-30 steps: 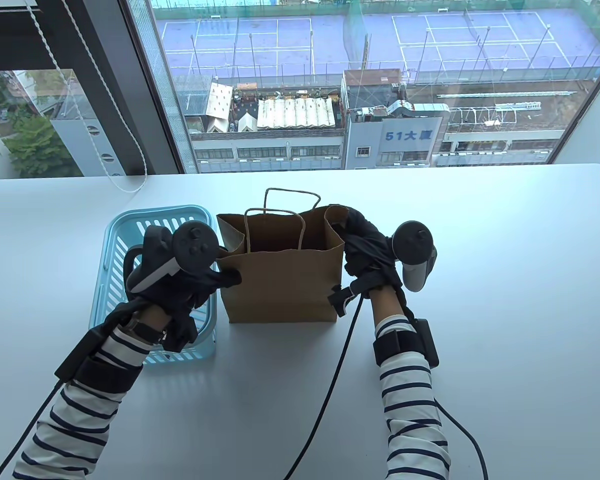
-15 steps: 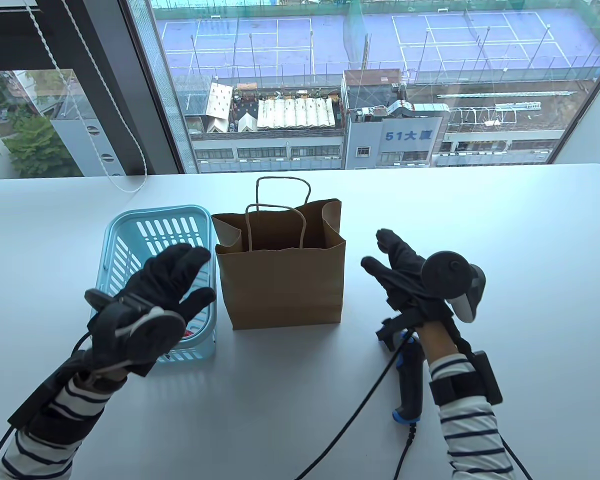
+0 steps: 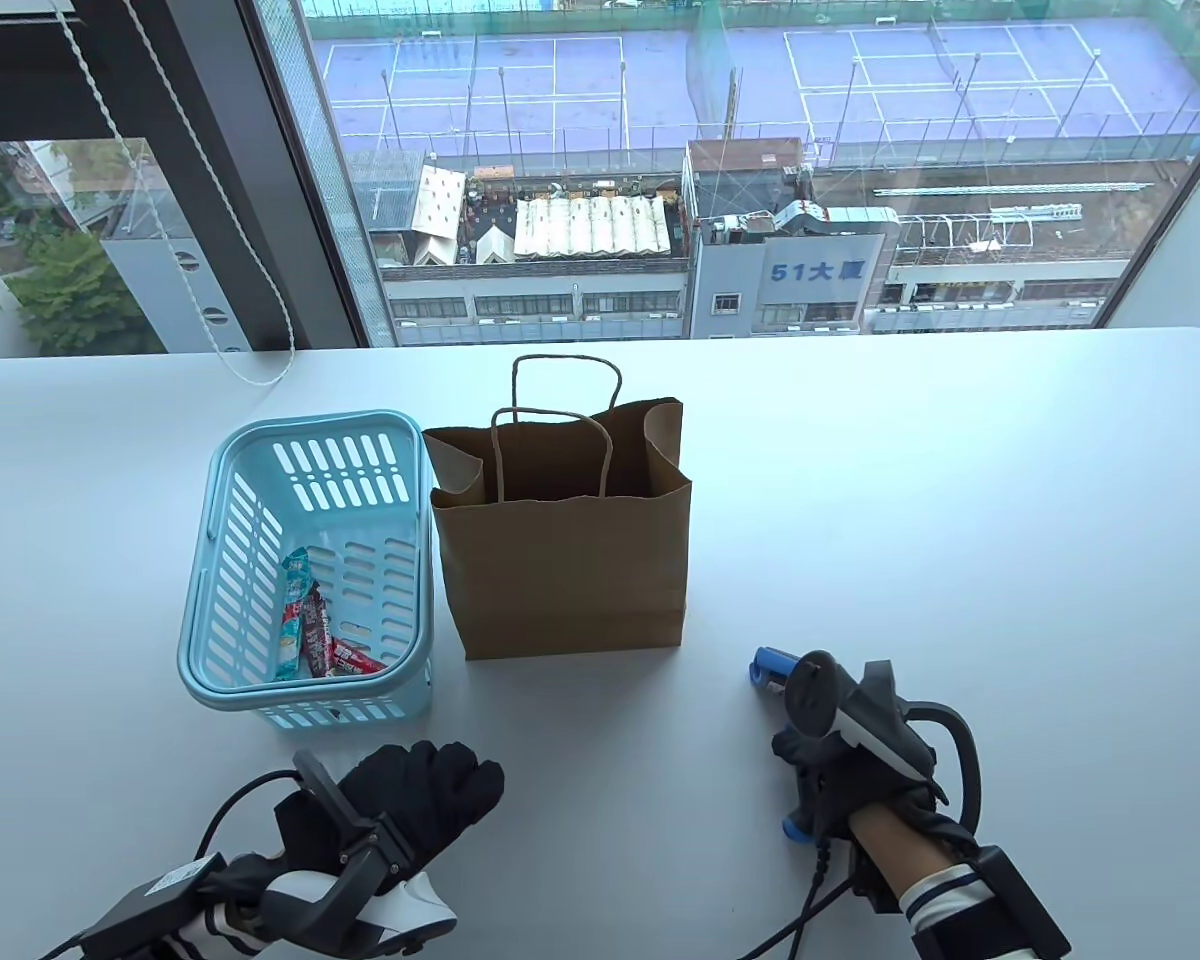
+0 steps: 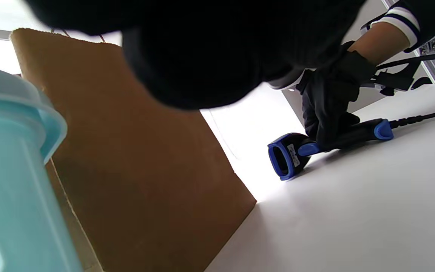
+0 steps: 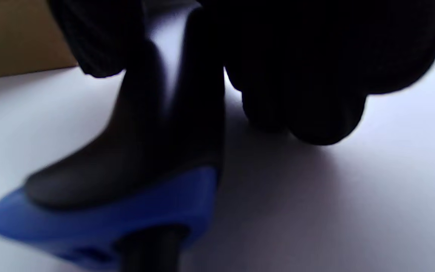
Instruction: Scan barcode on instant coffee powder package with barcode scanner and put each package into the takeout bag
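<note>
Several instant coffee stick packages (image 3: 307, 628) lie in the light blue basket (image 3: 210, 560) at the left. The brown paper takeout bag (image 3: 560, 560) stands open beside it, handles up. The black and blue barcode scanner (image 3: 768, 668) lies on the table at the right front. My right hand (image 3: 835, 765) is on it; in the left wrist view its fingers (image 4: 327, 121) curl round the handle behind the scanner head (image 4: 287, 155). My left hand (image 3: 425, 790) lies flat with straight fingers on the table before the basket, holding nothing.
The scanner's black cable (image 3: 790, 925) runs off toward the front edge. A window (image 3: 720, 170) and a hanging blind cord (image 3: 200, 310) lie beyond the table's far edge. Bare white table (image 3: 960, 500) spreads to the right of the bag.
Both hands left the bag's sides and drew back toward the front edge. The right hand came down onto the scanner and closed on its handle. The left hand dropped flat, uncovering the basket.
</note>
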`<state>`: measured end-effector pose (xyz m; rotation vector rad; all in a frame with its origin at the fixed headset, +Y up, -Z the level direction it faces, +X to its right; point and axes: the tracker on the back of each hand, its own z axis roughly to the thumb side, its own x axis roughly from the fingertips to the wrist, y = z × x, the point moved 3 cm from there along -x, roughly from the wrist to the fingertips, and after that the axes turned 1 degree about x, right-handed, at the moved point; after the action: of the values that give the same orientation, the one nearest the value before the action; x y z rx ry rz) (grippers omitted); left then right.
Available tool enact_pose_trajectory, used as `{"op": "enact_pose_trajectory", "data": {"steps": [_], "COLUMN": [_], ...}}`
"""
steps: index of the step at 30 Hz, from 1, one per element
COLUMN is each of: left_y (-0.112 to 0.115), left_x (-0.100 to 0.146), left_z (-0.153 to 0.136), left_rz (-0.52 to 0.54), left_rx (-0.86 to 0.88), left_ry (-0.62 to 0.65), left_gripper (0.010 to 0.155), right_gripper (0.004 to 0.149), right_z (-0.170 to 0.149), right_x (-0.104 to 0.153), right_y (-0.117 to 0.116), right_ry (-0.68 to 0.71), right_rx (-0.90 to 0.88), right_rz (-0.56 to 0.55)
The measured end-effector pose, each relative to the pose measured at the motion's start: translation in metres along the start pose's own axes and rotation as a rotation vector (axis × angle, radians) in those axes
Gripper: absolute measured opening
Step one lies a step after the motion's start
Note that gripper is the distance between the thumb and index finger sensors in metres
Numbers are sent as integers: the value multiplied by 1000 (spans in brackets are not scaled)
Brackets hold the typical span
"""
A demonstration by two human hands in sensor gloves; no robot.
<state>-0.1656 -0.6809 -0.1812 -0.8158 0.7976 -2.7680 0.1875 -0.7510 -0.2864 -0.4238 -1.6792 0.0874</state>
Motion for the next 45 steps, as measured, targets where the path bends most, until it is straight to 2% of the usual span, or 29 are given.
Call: {"op": "enact_pose_trajectory", "data": {"steps": [2, 4, 5, 6, 7, 8, 10, 13, 15, 17, 20, 22, 24, 25, 27, 28, 29, 32, 35, 39, 43, 45], "left_y": [4, 6, 7, 7, 7, 7, 4, -8, -28, -46, -64, -64, -45, -34, 9, 25, 52, 112, 157, 199, 227, 230], "left_x": [1, 1, 1, 2, 2, 2, 2, 0, -2, -3, -5, -10, -22, -26, -34, -35, -36, -34, -29, -17, -5, -6], "left_z": [1, 1, 0, -1, -1, -2, -4, -17, -43, -77, -140, -176, -215, -225, -245, -249, -255, -262, -259, -251, -241, -243], "left_rz": [-18, -29, -35, -36, -36, -34, -20, -4, -1, -56, -259, -372, -555, -640, -925, -1016, -1144, -1330, -1434, -1542, -1596, -1578], "left_rx": [11, 28, 37, 45, 47, 50, 56, 97, 133, 180, 297, 384, 507, 548, 636, 649, 659, 645, 699, 723, 815, 813], "left_ry": [11, 13, 10, 8, 7, 6, -6, -60, -181, -326, -545, -634, -689, -711, -781, -796, -821, -901, -939, -982, -1001, -1010], "left_gripper": [36, 36, 36, 36, 36, 36, 36, 43, 47, 51, 56, 55, 58, 59, 66, 71, 75, 80, 76, 71, 68, 67], "right_gripper": [76, 78, 77, 70, 65, 63, 60, 63, 64, 59, 57, 57, 57, 58, 60, 60, 60, 60, 60, 60, 60, 61], "right_z": [-11, -19, -21, -22, -23, -19, -15, -7, -2, 1, 5, 8, 8, 8, 9, 9, 9, 9, 10, 13, 16, 16], "right_x": [-4, -8, -10, -10, -10, -11, -9, -8, -6, -5, -2, -2, -3, -3, -3, -3, -3, -3, -2, -1, -2, -2], "right_y": [1, -2, -6, -7, -7, -4, 0, 0, -2, -1, 2, 2, 1, 0, -1, -2, -2, -1, 1, -1, -5, -7], "right_ry": [-13, -6, 21, 29, 29, 158, 245, 316, 325, 353, 373, 395, 397, 395, 398, 398, 398, 415, 420, 437, 440, 437], "right_rx": [-156, -296, -446, -621, -688, -767, -866, -1018, -1109, -1110, -1079, -1077, -1067, -1063, -1053, -1051, -1042, -1010, -989, -976, -946, -947], "right_rz": [-63, 17, 56, 70, 72, 62, 7, -1, 46, 96, 86, 99, 100, 104, 124, 124, 127, 131, 128, 152, 164, 172]}}
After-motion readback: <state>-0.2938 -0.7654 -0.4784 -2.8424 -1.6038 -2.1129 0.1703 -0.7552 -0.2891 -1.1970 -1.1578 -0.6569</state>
